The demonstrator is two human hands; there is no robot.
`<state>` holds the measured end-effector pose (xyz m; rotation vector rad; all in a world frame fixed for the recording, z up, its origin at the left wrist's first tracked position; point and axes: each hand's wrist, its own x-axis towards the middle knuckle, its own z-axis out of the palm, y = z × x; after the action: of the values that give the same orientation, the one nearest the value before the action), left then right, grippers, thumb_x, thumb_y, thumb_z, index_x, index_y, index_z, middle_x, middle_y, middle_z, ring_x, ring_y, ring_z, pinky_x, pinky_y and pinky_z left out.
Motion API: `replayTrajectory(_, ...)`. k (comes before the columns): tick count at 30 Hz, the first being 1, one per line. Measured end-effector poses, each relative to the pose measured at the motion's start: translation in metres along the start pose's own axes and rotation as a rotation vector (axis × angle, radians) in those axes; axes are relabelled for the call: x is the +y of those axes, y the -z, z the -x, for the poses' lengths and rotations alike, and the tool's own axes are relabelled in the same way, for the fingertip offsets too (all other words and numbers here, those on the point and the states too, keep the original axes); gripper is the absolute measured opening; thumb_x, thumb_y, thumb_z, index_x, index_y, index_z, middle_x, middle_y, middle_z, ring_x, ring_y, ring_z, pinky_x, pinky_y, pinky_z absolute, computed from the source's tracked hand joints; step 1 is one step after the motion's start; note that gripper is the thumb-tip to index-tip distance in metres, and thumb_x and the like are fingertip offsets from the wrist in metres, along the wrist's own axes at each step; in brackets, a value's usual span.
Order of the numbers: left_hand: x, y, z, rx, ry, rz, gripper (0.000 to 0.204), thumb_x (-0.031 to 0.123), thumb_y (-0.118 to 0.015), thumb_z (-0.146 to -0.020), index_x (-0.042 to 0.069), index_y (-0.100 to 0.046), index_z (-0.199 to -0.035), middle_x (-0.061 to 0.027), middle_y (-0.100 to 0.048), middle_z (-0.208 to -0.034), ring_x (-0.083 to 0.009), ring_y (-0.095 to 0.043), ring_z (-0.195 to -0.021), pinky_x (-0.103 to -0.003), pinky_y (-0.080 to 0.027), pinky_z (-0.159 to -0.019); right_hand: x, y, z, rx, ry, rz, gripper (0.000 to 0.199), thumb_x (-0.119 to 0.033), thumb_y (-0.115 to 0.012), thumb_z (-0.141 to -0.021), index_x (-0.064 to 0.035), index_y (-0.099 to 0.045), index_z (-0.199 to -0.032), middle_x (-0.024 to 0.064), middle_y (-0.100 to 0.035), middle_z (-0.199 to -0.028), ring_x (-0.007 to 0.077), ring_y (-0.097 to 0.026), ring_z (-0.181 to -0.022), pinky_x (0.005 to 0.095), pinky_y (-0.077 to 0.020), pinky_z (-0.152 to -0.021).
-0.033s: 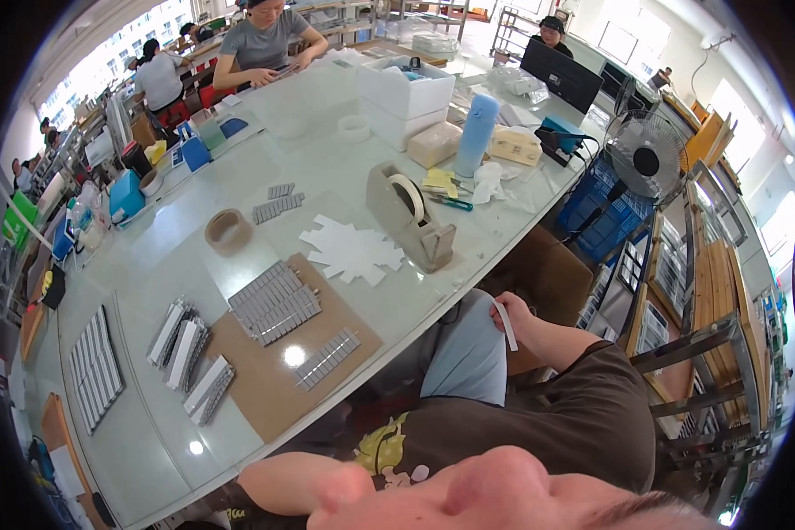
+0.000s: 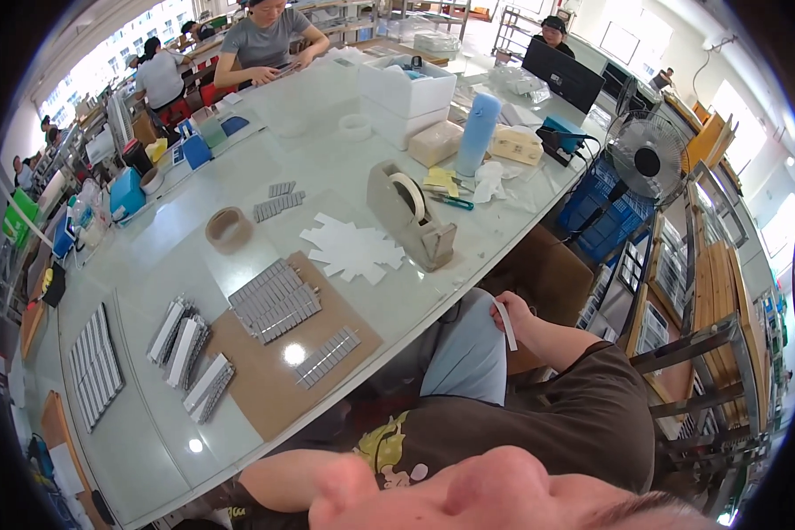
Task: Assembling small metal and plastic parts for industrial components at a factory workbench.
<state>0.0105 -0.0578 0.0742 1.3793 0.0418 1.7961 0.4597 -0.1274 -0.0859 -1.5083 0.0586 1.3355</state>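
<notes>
A narrow white strip (image 2: 506, 325), flat and slightly bent, is held in the right hand (image 2: 514, 311) off the near edge of the tabletop (image 2: 344, 168), above the lap. The fingers of that hand are closed on the strip's upper end, and its lower end hangs free. The left hand is not seen; only a bare forearm (image 2: 283, 481) is shown at the lower edge, so the state of its fingers cannot be told.

On the tabletop, a beige tape dispenser (image 2: 411, 216) is stood near the hand, with a pile of white cut-out sheets (image 2: 353, 250) just beside it. Rows of small grey pieces (image 2: 276, 300) are laid on a brown board (image 2: 265, 380). A roll of brown tape (image 2: 228, 229) is placed farther off. A light blue bottle (image 2: 478, 134) is stood upright beyond the dispenser.
</notes>
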Motion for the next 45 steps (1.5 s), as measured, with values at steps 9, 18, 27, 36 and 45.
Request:
replayTrajectory(9, 0.055, -0.067, -0.119, -0.362, 0.314, 0.739, 0.058, 0.052, -0.032, -0.106, 0.015, -0.044, -0.149, -0.0135, -0.067, -0.112, -0.0298, -0.064, -0.1, -0.042, -0.047, -0.082, 0.006, 0.001, -0.019, 0.029, 0.066, 0.071, 0.033, -0.035, -0.052, -0.082, -0.0082, -0.056, -0.063, 0.0031, -0.043, -0.047, 0.0186, -0.04, -0.038, 0.0305, -0.0323, -0.037)
replayTrajectory(18, 0.043, -0.077, -0.136, -0.006, 0.457, 0.56, 0.053, 0.049, -0.032, -0.106, 0.012, -0.048, -0.14, -0.0179, -0.067, -0.108, -0.0318, -0.064, -0.099, -0.043, -0.047, -0.085, 0.001, -0.005, -0.01, -0.005, 0.109, 0.058, 0.032, -0.035, -0.054, -0.082, -0.0097, -0.057, -0.063, 0.001, -0.044, -0.048, 0.0165, -0.039, -0.039, 0.0289, -0.0303, -0.037)
replayTrajectory(27, 0.078, -0.143, -0.151, 0.022, 0.368, 0.701, 0.049, 0.045, -0.032, -0.106, 0.008, -0.051, -0.13, -0.0228, -0.066, -0.103, -0.0341, -0.064, -0.097, -0.043, -0.048, -0.088, 0.018, 0.001, -0.006, -0.031, 0.081, 0.017, 0.035, -0.034, -0.05, -0.084, -0.0035, -0.059, -0.068, 0.0046, -0.044, -0.048, 0.0191, -0.039, -0.039, 0.0319, -0.0317, -0.037)
replayTrajectory(36, 0.1, -0.129, -0.159, 0.194, 0.503, 0.585, 0.047, 0.042, -0.032, -0.105, 0.004, -0.055, -0.12, -0.0277, -0.066, -0.099, -0.0364, -0.064, -0.096, -0.044, -0.048, -0.091, 0.009, -0.008, -0.003, -0.048, 0.129, 0.064, 0.034, -0.033, -0.052, -0.085, -0.0047, -0.059, -0.067, 0.0026, -0.043, -0.048, 0.0175, -0.04, -0.04, 0.0295, -0.0321, -0.038)
replayTrajectory(45, 0.136, -0.134, -0.138, 0.247, 0.76, 0.446, 0.047, 0.039, -0.032, -0.105, 0.0, -0.059, -0.11, -0.0326, -0.065, -0.094, -0.0387, -0.064, -0.094, -0.045, -0.048, -0.094, 0.012, 0.007, -0.003, 0.017, 0.091, 0.007, 0.036, -0.034, -0.05, -0.085, -0.0039, -0.058, -0.067, 0.0038, -0.042, -0.049, 0.0185, -0.037, -0.041, 0.0317, -0.0291, -0.041)
